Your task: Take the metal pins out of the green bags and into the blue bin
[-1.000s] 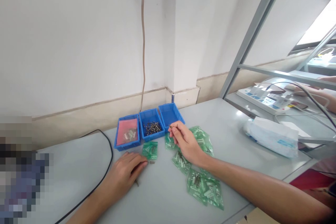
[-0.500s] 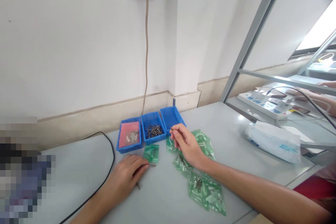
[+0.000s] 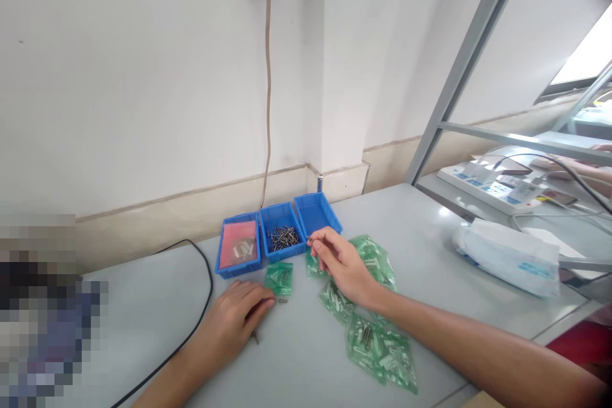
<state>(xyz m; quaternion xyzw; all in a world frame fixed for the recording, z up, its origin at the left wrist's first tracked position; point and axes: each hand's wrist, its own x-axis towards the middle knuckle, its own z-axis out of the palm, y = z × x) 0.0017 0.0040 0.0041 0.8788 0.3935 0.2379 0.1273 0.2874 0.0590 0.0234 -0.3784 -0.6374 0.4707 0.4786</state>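
My right hand (image 3: 347, 268) is raised in front of the right blue bin, thumb and forefinger pinching a small screw (image 3: 310, 241). On the table rests my left hand (image 3: 236, 315), thumb and forefinger tips together; whatever they hold, if anything, is hidden. A loose screw (image 3: 284, 301) lies just past those fingertips, and another screw (image 3: 255, 338) sticks out beneath the hand. Behind them lies a small green bag (image 3: 278, 279) with screws inside. The middle blue bin (image 3: 290, 256) contains many loose screws.
The left blue bin (image 3: 229, 273) holds a pink sheet and a clear bag of pale pieces. Filled green bags (image 3: 382, 350) lie under and beside my right arm. A black cable (image 3: 208, 287) curves at left. A white plastic package (image 3: 507, 258) lies by the metal frame (image 3: 454, 89).
The whole view has shifted slightly. Both hands keep nearly the same place and grip; the right one still pinches the screw by the right bin.
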